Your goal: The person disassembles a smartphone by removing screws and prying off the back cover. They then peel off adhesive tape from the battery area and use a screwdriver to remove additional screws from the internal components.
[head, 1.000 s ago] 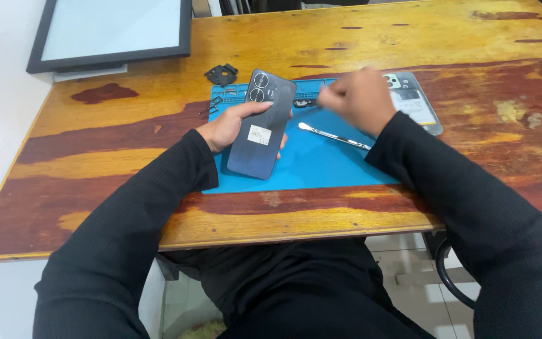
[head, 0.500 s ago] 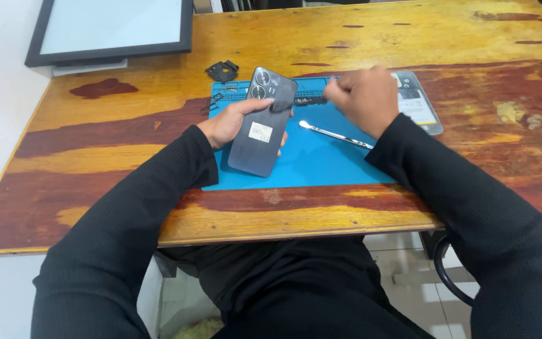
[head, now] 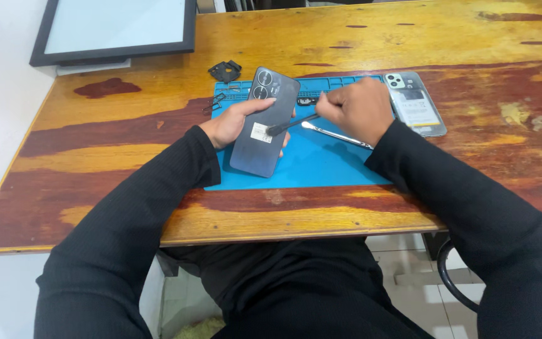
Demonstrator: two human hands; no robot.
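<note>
On the blue mat (head: 321, 164), my left hand (head: 233, 122) still grips the dark phone (head: 265, 122); my right hand (head: 357, 108), fingers closed on a brush (head: 291, 124), has lowered its tip onto the phone's back.

Both arms, in black sleeves, reach up from the lower corners of the frame toward its upper middle. The left hand (head: 233, 122) lies palm-up with its fingers (head: 260, 104) curled round what it holds — thumb on top. The right hand (head: 356, 110) sits just right of it — closed into a fist, knuckles up, wrist bent slightly inward.
</note>
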